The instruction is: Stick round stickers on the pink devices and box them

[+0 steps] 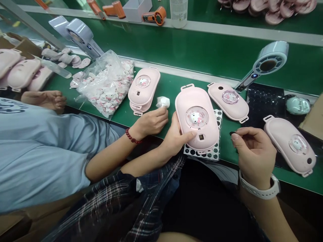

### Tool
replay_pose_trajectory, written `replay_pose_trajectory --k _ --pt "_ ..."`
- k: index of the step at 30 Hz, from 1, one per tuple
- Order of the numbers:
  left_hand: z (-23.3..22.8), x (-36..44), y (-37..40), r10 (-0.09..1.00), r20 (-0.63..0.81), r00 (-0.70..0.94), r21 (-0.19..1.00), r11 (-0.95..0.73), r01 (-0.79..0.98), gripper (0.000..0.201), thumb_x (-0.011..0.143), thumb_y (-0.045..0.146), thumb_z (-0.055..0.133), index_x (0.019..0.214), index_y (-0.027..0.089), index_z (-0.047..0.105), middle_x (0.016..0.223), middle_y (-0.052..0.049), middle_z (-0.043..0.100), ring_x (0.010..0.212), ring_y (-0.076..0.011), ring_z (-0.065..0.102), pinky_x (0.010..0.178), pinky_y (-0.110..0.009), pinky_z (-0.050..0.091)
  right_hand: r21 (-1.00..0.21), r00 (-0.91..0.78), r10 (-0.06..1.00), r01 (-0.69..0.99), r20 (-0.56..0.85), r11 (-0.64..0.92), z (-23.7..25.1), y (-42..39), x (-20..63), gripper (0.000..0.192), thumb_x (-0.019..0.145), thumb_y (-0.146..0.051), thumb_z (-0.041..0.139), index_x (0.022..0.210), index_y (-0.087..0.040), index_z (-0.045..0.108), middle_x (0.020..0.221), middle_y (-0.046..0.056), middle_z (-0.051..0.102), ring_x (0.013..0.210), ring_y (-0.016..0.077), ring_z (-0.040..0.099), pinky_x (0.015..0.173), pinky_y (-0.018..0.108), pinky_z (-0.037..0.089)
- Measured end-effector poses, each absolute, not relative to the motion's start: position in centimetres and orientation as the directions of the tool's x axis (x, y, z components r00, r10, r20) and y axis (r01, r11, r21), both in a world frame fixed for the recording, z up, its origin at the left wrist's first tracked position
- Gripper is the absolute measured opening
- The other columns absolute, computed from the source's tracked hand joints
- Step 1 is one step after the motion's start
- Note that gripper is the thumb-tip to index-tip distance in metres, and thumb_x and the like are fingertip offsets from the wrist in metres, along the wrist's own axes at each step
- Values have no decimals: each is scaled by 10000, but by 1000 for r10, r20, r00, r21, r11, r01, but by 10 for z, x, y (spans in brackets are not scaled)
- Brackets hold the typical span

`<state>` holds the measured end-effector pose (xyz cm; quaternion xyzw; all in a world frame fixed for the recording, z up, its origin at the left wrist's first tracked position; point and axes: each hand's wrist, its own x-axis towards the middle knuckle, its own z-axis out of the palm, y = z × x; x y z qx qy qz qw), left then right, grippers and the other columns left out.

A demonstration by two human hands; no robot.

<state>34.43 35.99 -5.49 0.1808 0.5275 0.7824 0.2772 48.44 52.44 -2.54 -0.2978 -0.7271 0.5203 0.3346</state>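
Note:
My left hand (178, 136) grips a pink oval plastic case (185, 101) by its left side, thumb on the front near a small dark display window. A white cat-face figure (195, 117) sits under a round clear cover on the case. Between the thumb and finger of my right hand (254, 151) is a small black round sticker (231, 133), held apart from the case. Behind the held case lies a white sheet of black dots (215, 153). Two more pink cases (233, 109) (285, 141), each with a black dot on it, lie to the right.
At left a co-worker's hand (155, 121) pinches a white wad (163, 102) near stacked pink cases (148, 75). A clear bag of cat-face pieces (108, 90) lies beyond. A handheld fan (267, 60) stands at back right, and a shelf edge (227, 32) runs along the back.

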Motion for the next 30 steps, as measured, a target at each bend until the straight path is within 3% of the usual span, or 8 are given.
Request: replay_pose_trajectory --k 5,8,12,19,26,30 --pt "-62 348 357 645 34 -763 917 -325 -233 736 794 458 766 1393 244 397 1482 -101 517 1454 -347 439 1251 -528 323 -981 -700 704 22 124 194 -18 511 495 97 860 -200 809 933 -225 749 908 20 693 741 128 659 642 211 565" --pt "-59 352 354 658 44 -751 970 -208 -125 800 799 452 789 1423 245 332 1484 -120 505 1430 -343 460 1228 -526 344 -990 -779 618 -25 106 137 -14 502 496 97 892 -168 780 956 -235 750 924 15 697 740 114 663 638 190 564" --pt "-52 356 352 607 44 -793 996 -87 -11 882 743 423 826 1432 230 310 1401 -133 532 1322 -340 527 1163 -533 406 -980 -817 554 -67 161 187 -8 493 493 110 915 -133 742 948 -237 737 903 5 692 779 110 662 652 170 557" --pt "-51 357 355 630 73 -773 993 -121 -5 899 699 375 783 1448 227 308 1386 -122 540 1327 -345 523 1173 -530 409 -983 -838 529 -43 132 178 -10 490 491 87 926 -144 728 929 -229 714 883 -3 684 720 106 660 611 186 546" --pt "-61 358 353 679 94 -729 971 -224 -84 867 792 415 754 1508 231 301 1493 -123 492 1425 -351 452 1244 -521 338 -987 -821 560 -26 112 159 -8 489 493 73 913 -154 747 920 -224 727 872 -1 690 639 102 648 547 195 552" --pt "-58 360 354 713 90 -695 949 -272 -157 877 853 461 735 1555 244 257 1554 -126 461 1474 -341 416 1274 -519 305 -970 -783 608 24 132 241 -8 490 495 63 904 -170 768 916 -228 746 877 0 713 606 103 644 532 213 550"
